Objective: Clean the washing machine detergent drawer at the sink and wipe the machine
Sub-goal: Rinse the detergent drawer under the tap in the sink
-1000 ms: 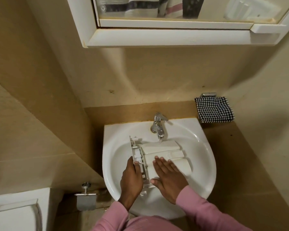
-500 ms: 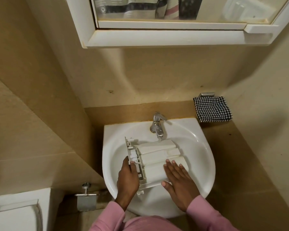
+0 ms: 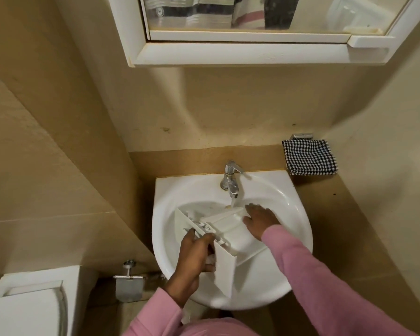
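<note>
Mirror cabinet (image 3: 247, 54), white frame, upper centre of the frame. Its glass reflects striped fabric.

Sink (image 3: 294, 270), white basin, lower centre, set against the tan wall.

Toilet cistern (image 3: 32, 304), white, lower left corner.

Detergent drawer (image 3: 240, 238), white plastic, in the middle of the basin. It lies tilted with its front panel towards the lower left and its far corner under the spout.

Checked cloth (image 3: 309, 157), black and white, hanging on a wall bar to the right of the sink.

Left hand (image 3: 194, 258), pink sleeve: fingers curled round the drawer's front end, gripping it.

Right hand (image 3: 261, 218), pink sleeve: fingers straight and spread, laid flat on the drawer's far end just below the spout, grasping nothing.

Tap (image 3: 230, 181), chrome, at the back rim, with a thin stream (image 3: 233, 202) falling onto the drawer's corner.

Paper holder (image 3: 129, 286), metal, on the wall left of the basin.

Step in hand, as judged: rinsing the drawer. The machine wipe is not yet begun.

Next move calls for turning the compartments under the stream, with a firm left grip because wet plastic may slip.

Writing: none legible. A small emblem in the reflection is too blurred to read.
</note>
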